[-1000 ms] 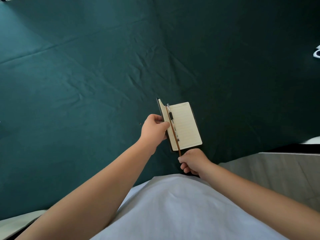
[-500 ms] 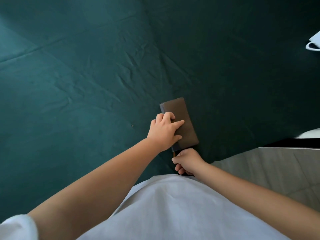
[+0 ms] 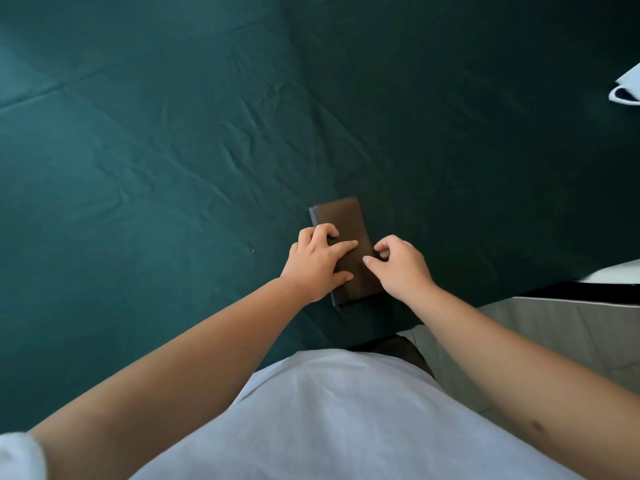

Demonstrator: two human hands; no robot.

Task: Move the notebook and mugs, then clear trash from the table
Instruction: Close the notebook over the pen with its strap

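Pressed flat on the brown cover, the left hand (image 3: 317, 263) has its grip spread wide: the index finger lies straight across the closed notebook (image 3: 343, 233), the thumb rests along the near part of the cover, and the other fingers bend over the spine edge on the notebook's left. Nothing is held inside the hand; it lies on top.

Left of the notebook, the dark green cloth of the desk (image 3: 156, 150) is creased, with one small speck (image 3: 252, 250) on it near the left hand.

Flat on the cloth, the notebook sits close to the desk's near edge, its long side running away from the person and leaning slightly left. A thin dark strip (image 3: 338, 308) sticks out from its near end.

At the notebook's right edge is the right hand (image 3: 398, 266), fingers loosely curled, fingertips at the cover's rim. Whether that grip pinches the edge or only touches it, I cannot tell.

Far right of the notebook, at the frame's border, a pale mug (image 3: 628, 90) shows only partly.
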